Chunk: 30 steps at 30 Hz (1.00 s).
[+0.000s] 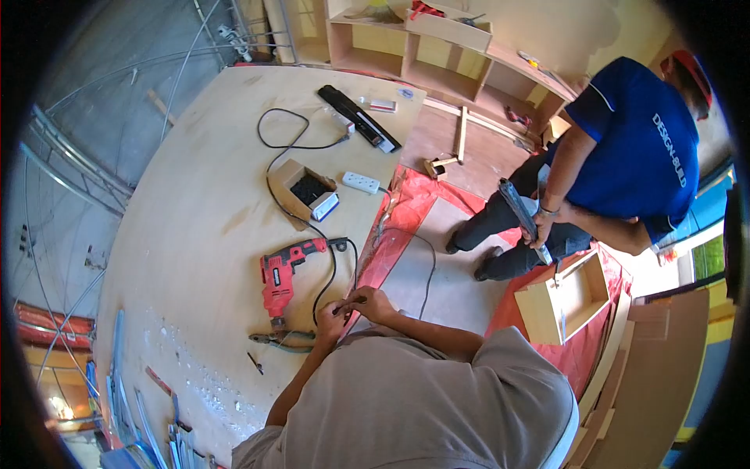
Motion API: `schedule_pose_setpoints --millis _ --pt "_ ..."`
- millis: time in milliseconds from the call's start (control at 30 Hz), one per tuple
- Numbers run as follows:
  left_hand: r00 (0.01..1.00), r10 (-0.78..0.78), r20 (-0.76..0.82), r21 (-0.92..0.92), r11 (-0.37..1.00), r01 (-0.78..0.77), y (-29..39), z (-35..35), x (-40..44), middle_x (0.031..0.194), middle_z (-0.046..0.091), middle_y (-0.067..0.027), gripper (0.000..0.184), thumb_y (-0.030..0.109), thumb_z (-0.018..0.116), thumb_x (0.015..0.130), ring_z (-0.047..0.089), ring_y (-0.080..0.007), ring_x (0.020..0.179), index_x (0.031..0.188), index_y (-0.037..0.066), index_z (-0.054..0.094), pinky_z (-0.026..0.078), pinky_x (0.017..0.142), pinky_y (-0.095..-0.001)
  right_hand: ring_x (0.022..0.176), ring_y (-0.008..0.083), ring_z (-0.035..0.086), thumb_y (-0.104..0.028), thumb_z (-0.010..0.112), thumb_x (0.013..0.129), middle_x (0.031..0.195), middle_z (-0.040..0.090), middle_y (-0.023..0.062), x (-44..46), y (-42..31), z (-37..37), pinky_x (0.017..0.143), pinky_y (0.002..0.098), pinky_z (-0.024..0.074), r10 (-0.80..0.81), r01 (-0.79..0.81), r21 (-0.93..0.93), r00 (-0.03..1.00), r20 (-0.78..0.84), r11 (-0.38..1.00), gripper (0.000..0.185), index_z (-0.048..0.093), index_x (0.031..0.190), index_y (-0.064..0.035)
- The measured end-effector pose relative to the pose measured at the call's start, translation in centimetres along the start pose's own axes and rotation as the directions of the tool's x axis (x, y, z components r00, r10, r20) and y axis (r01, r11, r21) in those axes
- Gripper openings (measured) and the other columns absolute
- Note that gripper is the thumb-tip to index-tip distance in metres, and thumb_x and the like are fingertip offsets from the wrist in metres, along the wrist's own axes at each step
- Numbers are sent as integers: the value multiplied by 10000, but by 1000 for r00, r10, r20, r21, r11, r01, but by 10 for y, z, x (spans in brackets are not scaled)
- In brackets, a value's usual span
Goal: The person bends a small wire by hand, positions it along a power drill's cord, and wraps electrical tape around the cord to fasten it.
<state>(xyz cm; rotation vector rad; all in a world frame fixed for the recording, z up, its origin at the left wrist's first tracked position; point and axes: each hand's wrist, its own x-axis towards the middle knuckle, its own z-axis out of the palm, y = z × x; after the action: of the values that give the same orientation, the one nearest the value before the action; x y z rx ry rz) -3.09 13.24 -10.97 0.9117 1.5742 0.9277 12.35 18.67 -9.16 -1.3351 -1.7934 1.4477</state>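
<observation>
My left hand [331,319] and my right hand [373,305] meet at the near edge of the large wooden board [195,234]. The fingers of both are pressed together around something small and dark that I cannot make out. Just beyond my left hand lies a red power drill [278,283], its black cord running up the board. Pliers [291,339] rest by the drill's tip, and a small dark bit [255,363] lies to their left. Farther up stand an open carton of black screws [309,189] and a white power strip [361,183].
At the right a person in a blue shirt [641,148] holds a tool [522,213] over an open wooden box [578,301]. Wooden shelves [445,74] stand at the back. Red sheeting [414,195] and a cable lie on the floor. Metal strips [129,399] lie at lower left.
</observation>
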Motion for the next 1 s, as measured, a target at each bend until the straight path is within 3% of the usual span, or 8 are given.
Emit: schedule_pose_setpoints --millis 333,433,467,567,733,867,933,1000 --pt "998 64 -19 -32 997 -64 2 -3 -1 819 687 -93 134 78 610 876 662 -152 670 952 -21 661 521 614 -276 781 235 682 -146 710 778 855 684 149 3 0 0 697 323 528 -158 153 -165 987 -17 974 194 687 927 -24" --pt "976 219 -3 210 954 -213 -6 -5 4 811 661 -80 144 59 549 882 625 -139 709 956 -23 642 510 634 -277 785 204 689 -152 695 804 862 699 142 2 1 1 705 306 536 -4 4 -30 1000 -2 1000 194 681 920 4" --pt "933 359 -5 332 881 -337 -24 -7 12 801 662 -107 152 104 591 863 626 -156 698 931 -18 651 499 656 -295 782 192 687 -152 691 811 858 701 134 4 1 0 704 300 536 -10 10 -22 1000 5 1000 198 678 921 11" --pt "947 321 -15 361 885 -294 -3 -6 4 760 658 -124 124 121 676 809 643 -224 679 879 21 694 492 640 -327 774 157 681 -153 679 830 845 705 110 0 4 1 702 281 536 -6 6 8 1000 30 1000 211 669 925 35" --pt "990 133 39 259 956 -138 24 -5 -7 719 660 -95 210 183 673 845 609 -130 624 929 -9 681 479 598 -270 743 129 657 -150 683 830 811 696 94 2 8 2 686 264 527 30 -31 84 999 20 996 209 663 918 39" --pt "992 128 -21 165 979 -123 9 -2 0 705 649 -76 198 178 653 858 591 -110 626 918 -9 677 474 599 -260 756 137 655 -135 686 830 820 692 86 4 11 4 693 266 525 45 -47 85 999 21 995 200 651 926 38" --pt "991 132 -34 129 984 -126 15 0 -4 676 625 -40 218 209 631 880 553 -84 614 886 -6 669 454 575 -251 770 139 654 -126 685 833 848 687 85 3 11 3 702 273 528 60 -73 222 996 65 972 216 634 966 36" --pt "984 166 -65 233 961 -147 12 -1 -3 698 636 -52 218 207 624 883 575 -101 635 911 -7 656 462 589 -264 786 148 657 -120 682 836 874 682 87 3 16 6 713 281 532 63 -89 301 993 97 950 241 614 1007 36"
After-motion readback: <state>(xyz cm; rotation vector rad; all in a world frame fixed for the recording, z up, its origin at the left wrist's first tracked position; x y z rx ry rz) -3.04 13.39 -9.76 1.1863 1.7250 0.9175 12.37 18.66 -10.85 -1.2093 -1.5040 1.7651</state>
